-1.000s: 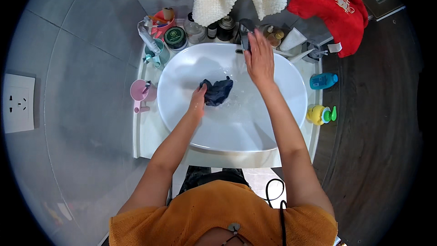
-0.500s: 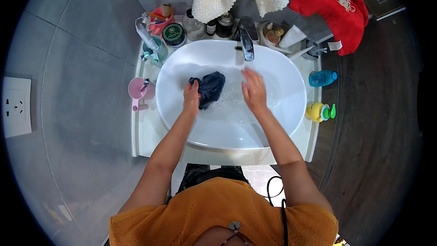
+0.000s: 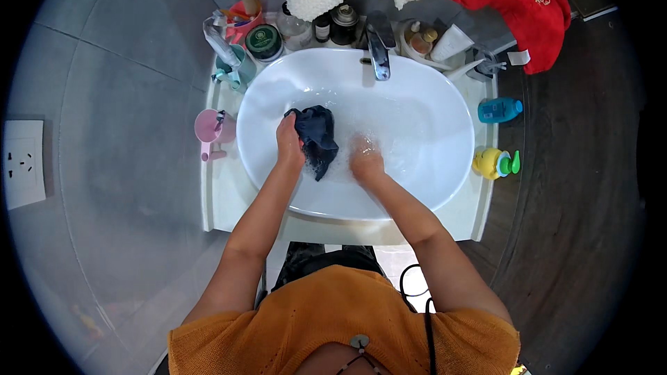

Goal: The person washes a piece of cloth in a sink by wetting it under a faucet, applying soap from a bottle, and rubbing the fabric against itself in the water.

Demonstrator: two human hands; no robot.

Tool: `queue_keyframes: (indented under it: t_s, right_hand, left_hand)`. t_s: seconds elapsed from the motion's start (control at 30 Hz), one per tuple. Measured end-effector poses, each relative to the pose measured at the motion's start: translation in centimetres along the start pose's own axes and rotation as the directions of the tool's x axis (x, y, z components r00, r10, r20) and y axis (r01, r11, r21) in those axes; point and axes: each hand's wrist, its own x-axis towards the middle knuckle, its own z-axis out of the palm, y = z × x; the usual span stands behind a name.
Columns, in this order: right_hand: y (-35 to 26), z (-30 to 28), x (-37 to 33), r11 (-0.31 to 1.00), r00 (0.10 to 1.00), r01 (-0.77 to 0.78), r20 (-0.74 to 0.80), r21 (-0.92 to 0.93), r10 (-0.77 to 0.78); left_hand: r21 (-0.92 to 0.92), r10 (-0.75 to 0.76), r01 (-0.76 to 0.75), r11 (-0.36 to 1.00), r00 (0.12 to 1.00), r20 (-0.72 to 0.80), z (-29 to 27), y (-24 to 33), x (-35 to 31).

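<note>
Head view: left hand (image 3: pixel 288 144) around cloth (image 3: pixel 319 133), right hand (image 3: pixel 366 159) partly underwater.

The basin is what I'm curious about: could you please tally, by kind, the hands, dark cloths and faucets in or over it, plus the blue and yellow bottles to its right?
Hands: 2 (left hand, right hand)
Cloths: 1 (dark blue cloth)
Faucets: 1 (chrome faucet)
Bottles: 2 (blue bottle, yellow bottle)
Total: 6

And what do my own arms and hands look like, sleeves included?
Short, orange knitted sleeves leave both forearms bare. Your left hand shows no glove or bracelet; your right hand, partly blurred, shows none either. A thin black cable runs down near the right sleeve.
</note>
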Motion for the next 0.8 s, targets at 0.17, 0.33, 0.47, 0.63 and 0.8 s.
queue_keyframes:
  t_s: [0.17, 0.33, 0.47, 0.63, 0.8]
  right_hand:
    - [-0.4, 2.4, 1.0, 0.998, 0.996, 0.008, -0.091, -0.066, -0.014]
    - [-0.1, 1.4, 0.6, 0.974, 0.993, 0.1, 0.079, -0.202, -0.085]
    - [0.2, -1.8, -0.4, 0.984, 0.986, 0.12, 0.134, -0.133, -0.103]
    - [1.8, -1.7, -1.0, 0.767, 0.979, 0.205, -0.122, 0.608, -0.166]
    - [0.8, 0.3, -0.7, 0.375, 0.968, 0.101, -0.177, 0.922, 0.175]
  left_hand:
    - [-0.012, -0.018, 0.017, 1.0, 0.999, -0.034, 0.2, -1.1, 0.5]
    - [0.07, 0.018, -0.015, 0.997, 0.999, -0.029, 2.2, 0.5, -1.9]
    - [0.034, -0.019, 0.018, 0.999, 0.999, 0.027, 3.1, 0.1, -2.2]
    - [-0.227, -0.053, 0.099, 0.969, 0.978, 0.2, 3.8, -2.8, -0.6]
    - [-0.312, -0.133, 0.253, 0.916, 0.923, 0.36, 5.0, -2.2, -2.9]
